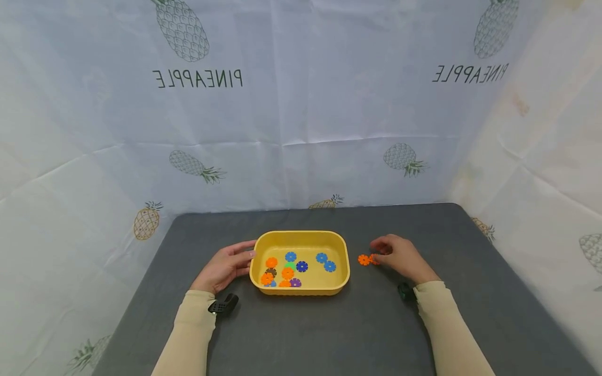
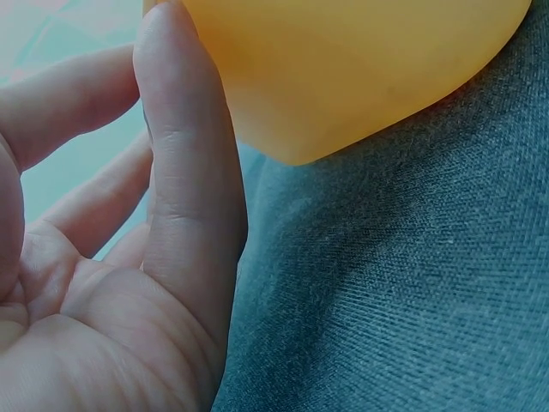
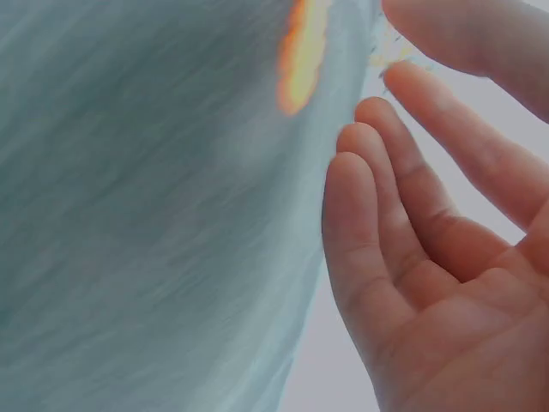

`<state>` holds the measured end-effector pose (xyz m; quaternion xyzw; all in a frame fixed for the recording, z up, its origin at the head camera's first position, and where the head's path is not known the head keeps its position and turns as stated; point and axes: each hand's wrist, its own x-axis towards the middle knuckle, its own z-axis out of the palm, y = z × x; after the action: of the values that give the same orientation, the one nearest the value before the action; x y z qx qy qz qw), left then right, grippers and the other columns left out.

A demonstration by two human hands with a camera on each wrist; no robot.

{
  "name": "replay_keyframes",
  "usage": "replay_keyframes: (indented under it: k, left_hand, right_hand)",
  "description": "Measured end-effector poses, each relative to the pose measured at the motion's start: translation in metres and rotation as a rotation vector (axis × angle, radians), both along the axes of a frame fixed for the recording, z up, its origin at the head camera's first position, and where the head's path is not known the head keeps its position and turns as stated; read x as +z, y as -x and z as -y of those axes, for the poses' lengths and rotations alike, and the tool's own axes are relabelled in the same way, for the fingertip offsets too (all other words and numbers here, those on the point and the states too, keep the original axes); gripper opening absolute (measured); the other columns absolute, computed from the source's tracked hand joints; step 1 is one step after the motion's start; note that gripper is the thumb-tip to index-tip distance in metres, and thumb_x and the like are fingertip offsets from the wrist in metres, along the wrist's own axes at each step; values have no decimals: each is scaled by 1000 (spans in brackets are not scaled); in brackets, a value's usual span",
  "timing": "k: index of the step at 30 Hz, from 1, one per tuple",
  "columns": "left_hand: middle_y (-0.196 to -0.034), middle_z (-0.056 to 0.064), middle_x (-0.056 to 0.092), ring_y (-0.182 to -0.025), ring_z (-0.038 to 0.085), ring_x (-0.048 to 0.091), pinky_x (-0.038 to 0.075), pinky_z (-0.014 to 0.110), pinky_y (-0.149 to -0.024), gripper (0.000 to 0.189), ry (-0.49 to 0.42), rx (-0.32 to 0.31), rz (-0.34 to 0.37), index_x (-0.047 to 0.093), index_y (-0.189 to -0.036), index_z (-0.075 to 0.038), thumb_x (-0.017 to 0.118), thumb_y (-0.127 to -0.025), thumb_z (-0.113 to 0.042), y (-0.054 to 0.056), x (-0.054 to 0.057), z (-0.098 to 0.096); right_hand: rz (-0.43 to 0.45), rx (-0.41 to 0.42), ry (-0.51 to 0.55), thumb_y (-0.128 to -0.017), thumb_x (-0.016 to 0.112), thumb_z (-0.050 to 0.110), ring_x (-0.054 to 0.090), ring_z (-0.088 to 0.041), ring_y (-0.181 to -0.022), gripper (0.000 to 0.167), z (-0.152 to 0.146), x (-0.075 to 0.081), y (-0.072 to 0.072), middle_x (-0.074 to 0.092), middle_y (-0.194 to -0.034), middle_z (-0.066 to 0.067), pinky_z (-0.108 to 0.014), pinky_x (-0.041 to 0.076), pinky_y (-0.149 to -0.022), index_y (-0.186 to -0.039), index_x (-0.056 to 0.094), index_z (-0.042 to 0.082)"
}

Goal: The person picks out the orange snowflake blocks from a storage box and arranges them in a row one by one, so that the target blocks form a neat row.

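Two orange flower discs [image 1: 364,260] lie right of the yellow tray [image 1: 301,292]. Right hand [image 1: 400,257] hangs over one, thumb and fingers apart, nothing pinched afaict. Left hand [image 1: 224,267] just leans straightish fingers on the tray's left end, not clamped, probably so it doesn't slide.

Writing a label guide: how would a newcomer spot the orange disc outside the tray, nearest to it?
On the grey table, find the yellow tray. In the head view, just past its right side and short of the right hand, lies the orange disc. It shows whole, while its orange neighbour is partly hidden by the hand.
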<state>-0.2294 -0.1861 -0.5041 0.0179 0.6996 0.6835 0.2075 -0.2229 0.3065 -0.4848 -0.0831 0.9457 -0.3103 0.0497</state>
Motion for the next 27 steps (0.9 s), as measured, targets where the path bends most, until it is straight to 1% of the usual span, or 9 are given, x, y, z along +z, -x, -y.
replay_keyframes:
  k: [2,6,9,11,14,19,22,25,27]
  left_hand:
    - [-144,14,69,-106,15,77,65,31,-93,72,-9,1,5,45,-165,-9,75,-104,-33,-1,0,2]
    - [-147,16,67,-107,16,77,65,31,-93,70,-12,10,6,46,-165,-10,75,-105,-31,-3,1,5]
    - [-148,17,66,-105,16,77,66,31,-92,68,-6,24,8,48,-164,-11,75,-104,-31,-3,2,5]
    - [-148,17,66,-105,16,77,66,31,-92,69,-6,23,5,48,-163,-11,76,-104,-31,-3,3,4]
    - [-147,18,66,-104,17,76,66,31,-92,69,-11,29,10,50,-162,-10,77,-103,-31,-2,2,2]
    - [-147,19,66,-105,19,76,66,32,-92,69,-13,35,9,51,-161,-10,78,-102,-31,-1,0,1]
    - [-148,20,66,-105,19,76,66,33,-92,69,-17,38,12,51,-161,-10,78,-102,-31,0,-1,0]
    - [-148,19,65,-104,18,77,66,33,-92,67,-19,43,18,51,-161,-10,77,-103,-29,1,-1,1]
    - [-147,19,66,-103,18,77,66,32,-91,65,-16,50,23,52,-160,-11,77,-103,-28,2,0,3]
  right_hand:
    - [-24,26,-16,-99,81,22,68,-28,-113,36,13,12,5,72,-126,-10,-53,61,-100,-133,75,10]
    - [-42,132,-24,-99,81,20,68,-29,-117,36,50,45,17,72,-129,-11,-52,60,-103,-134,74,11]
    - [-22,243,2,-99,81,16,67,-27,-116,36,84,63,27,72,-129,-10,-49,60,-102,-134,75,12]
    - [13,317,21,-98,81,14,66,-25,-115,36,107,68,33,73,-129,-7,-47,60,-103,-134,75,13]
    - [67,452,16,-99,81,14,66,-22,-115,35,140,65,41,72,-128,-4,-43,60,-103,-133,76,13]
    - [156,639,-64,-100,79,13,66,-23,-119,33,183,48,45,72,-130,-5,-37,60,-103,-133,77,15]
    - [184,687,-102,-98,79,8,67,-23,-120,34,198,42,45,72,-130,-2,-31,61,-98,-131,78,16]
    - [170,708,-131,-95,81,5,68,-20,-115,35,208,38,45,73,-125,3,-24,61,-91,-128,80,18]
    - [149,726,-155,-95,81,5,67,-19,-113,34,213,38,45,73,-123,4,-23,60,-90,-127,81,18]
